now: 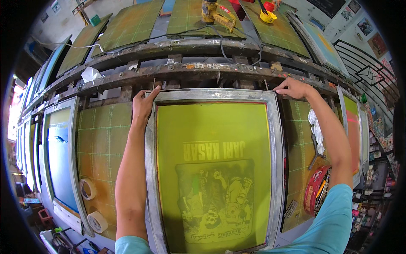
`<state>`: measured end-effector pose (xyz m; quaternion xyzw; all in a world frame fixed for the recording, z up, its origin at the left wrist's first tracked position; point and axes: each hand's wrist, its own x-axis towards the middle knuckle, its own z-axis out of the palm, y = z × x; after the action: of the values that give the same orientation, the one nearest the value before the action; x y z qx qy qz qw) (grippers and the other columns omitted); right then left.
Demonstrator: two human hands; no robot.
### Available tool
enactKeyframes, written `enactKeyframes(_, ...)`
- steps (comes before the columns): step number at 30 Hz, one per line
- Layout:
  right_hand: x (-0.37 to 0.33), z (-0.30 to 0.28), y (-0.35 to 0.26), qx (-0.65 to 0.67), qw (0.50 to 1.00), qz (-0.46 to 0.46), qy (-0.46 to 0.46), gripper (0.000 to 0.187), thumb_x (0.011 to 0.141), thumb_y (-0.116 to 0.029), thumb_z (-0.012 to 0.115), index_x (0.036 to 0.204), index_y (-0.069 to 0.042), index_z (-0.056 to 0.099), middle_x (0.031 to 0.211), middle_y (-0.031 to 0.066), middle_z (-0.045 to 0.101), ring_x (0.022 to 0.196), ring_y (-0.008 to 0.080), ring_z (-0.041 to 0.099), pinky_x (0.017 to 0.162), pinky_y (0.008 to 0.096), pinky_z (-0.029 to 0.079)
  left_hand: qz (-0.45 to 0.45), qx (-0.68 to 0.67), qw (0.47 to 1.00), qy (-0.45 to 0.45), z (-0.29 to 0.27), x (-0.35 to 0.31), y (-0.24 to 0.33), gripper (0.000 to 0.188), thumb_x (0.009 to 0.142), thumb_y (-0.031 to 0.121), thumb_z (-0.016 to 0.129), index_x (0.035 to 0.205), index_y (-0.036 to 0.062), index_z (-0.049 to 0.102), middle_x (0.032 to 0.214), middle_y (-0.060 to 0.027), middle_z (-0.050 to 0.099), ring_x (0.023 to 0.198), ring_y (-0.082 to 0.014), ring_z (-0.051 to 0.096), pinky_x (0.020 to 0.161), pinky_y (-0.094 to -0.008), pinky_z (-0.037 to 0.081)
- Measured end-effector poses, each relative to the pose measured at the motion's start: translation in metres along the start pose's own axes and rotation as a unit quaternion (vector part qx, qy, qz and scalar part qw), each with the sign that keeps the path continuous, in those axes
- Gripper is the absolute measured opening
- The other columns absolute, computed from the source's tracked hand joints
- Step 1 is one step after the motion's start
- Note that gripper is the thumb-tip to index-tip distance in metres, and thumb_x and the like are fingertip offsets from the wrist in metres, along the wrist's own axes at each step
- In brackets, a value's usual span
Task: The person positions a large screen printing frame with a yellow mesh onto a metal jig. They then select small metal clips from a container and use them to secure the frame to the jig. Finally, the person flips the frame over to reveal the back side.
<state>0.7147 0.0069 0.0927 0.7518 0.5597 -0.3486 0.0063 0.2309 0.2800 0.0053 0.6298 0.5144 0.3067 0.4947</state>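
A silk-screen printing frame (277, 169) with a grey metal border lies in front of me. Its yellow-green mesh (211, 122) carries a stencil picture and lettering, seen upside down. My left hand (143, 103) is closed around the far left corner, its thumb stretched toward a small upright bolt (154, 82). At the far right corner my right hand (292, 89) is closed, thumb and forefinger together at the frame's edge, near another bolt (266, 84). The far edge of the frame lies along a dark metal rail (190, 70). The fingers' undersides are hidden.
Printing boards (108, 127) flank the frame. Two tape rolls (88, 189) lie left; a red tin (315, 190) of tools and a metal handle (315, 152) are right. Another screen (72, 169) stands left. Beyond the rails are a yellow heat gun (220, 17) and a cable (169, 39).
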Motion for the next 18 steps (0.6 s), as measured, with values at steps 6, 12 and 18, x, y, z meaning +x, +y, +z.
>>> enactKeyframes(6, 0.007, 0.005, -0.028, -0.212, 0.975, -0.057, 0.027, 0.028, 0.098, -0.025, 0.061, 0.110, -0.002, 0.072, 0.109, 0.0217, 0.072, 0.105, 0.0385, 0.066, 0.098, 0.0453, 0.050, -0.015, -0.026, 1.000, 0.004, -0.004, 0.006, -0.010, 0.049, 0.082, 0.040, 0.084, 0.101, -0.0046, 0.072, 0.091, -0.0122, 0.073, 0.083, -0.0164, 0.065, 0.079, -0.0299, 0.050)
enactKeyframes(12, 0.022, 0.009, -0.045, -0.425, 0.905, -0.005, 0.021, 0.023, 0.091, -0.024, 0.065, 0.095, -0.003, 0.073, 0.102, 0.0216, 0.071, 0.104, 0.0393, 0.066, 0.093, 0.0498, 0.051, -0.028, 0.018, 0.999, 0.020, 0.000, 0.010, -0.015, 0.058, 0.077, 0.042, 0.088, 0.105, -0.0062, 0.071, 0.098, -0.0155, 0.073, 0.089, -0.0211, 0.066, 0.083, -0.0329, 0.051)
enactKeyframes(18, -0.013, -0.034, -0.039, -0.314, 0.944, -0.026, 0.096, 0.024, 0.087, -0.029, 0.069, 0.095, -0.008, 0.077, 0.101, 0.0179, 0.073, 0.094, 0.0405, 0.067, 0.085, 0.0487, 0.053, -0.078, -0.019, 0.997, 0.005, 0.000, 0.008, -0.012, 0.095, 0.074, 0.050, 0.088, 0.139, -0.0085, 0.052, 0.133, -0.0257, 0.061, 0.124, -0.0309, 0.057, 0.107, -0.0394, 0.042)
